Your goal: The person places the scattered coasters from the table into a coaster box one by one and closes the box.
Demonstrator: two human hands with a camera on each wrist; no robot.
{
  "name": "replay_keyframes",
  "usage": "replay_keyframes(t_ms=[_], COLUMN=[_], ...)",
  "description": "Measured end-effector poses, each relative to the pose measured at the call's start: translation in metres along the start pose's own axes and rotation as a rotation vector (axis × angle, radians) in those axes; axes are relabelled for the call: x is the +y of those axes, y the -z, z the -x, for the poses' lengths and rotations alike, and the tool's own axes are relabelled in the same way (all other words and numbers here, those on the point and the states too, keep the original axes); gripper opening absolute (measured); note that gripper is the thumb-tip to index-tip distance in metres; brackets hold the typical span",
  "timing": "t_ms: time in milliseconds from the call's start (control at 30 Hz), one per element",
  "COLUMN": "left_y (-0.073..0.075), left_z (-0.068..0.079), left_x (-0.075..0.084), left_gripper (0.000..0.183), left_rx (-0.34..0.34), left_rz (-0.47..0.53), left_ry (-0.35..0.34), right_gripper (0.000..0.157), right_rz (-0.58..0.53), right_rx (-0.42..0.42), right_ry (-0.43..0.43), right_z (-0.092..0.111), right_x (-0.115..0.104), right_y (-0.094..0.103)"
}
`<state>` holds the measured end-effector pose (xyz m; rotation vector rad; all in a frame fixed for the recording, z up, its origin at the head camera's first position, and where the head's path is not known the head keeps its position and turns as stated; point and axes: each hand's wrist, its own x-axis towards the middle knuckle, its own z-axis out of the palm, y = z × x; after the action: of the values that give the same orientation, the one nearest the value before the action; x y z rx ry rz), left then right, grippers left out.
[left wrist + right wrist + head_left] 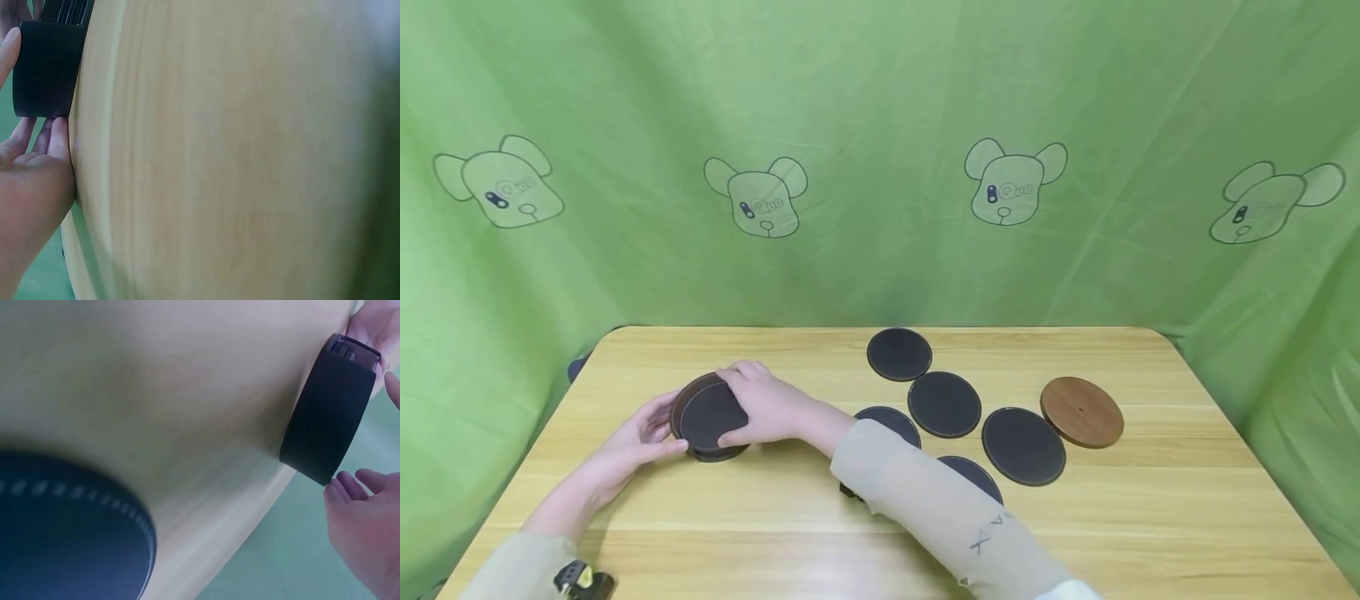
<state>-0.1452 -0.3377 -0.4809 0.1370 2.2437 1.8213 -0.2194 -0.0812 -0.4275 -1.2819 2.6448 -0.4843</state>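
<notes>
A round, dark coaster holder (681, 410) with a brown inner wall stands at the left of the table, and a black coaster (711, 418) lies in it. My left hand (625, 450) grips its left side, thumb at the front and fingers round the back. From the right, my right hand (769, 407) holds it with fingers over the far rim and thumb at the near side. In the left wrist view the smooth outer wall (49, 72) shows beside stacked edges in a side opening. The right wrist view shows the holder (328, 412) tilted between both hands.
Several black stitched coasters, such as the far one (898, 354) and the right one (1024, 446), lie flat right of the holder. My right sleeve (940, 508) partly covers two. A brown disc (1082, 412) lies farther right. A green curtain (880, 275) hangs behind the table.
</notes>
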Motion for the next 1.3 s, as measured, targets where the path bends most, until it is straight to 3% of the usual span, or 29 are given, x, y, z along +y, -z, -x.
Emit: replay_keyframes(t_ms=[333,867,1300], left_y=[0.0,-0.001,-0.001], left_z=[0.001,0.0,0.0], left_x=[0.0,0.0,-0.001], left_gripper=[0.084,0.085,0.087], left_rx=[0.001,0.005,0.01], left_rz=[0.013,0.014,0.009], left_ry=[-0.004,0.009,0.013], right_gripper=[0.095,0.081,0.067], right_rz=[-0.059,-0.077,-0.11], right_rx=[-0.004,-0.059,-0.02], right_ry=[0.063,0.087,0.087], right_z=[0.02,0.064,0.096], right_x=[0.013,0.039,0.059], right_y=[0.012,0.02,0.023])
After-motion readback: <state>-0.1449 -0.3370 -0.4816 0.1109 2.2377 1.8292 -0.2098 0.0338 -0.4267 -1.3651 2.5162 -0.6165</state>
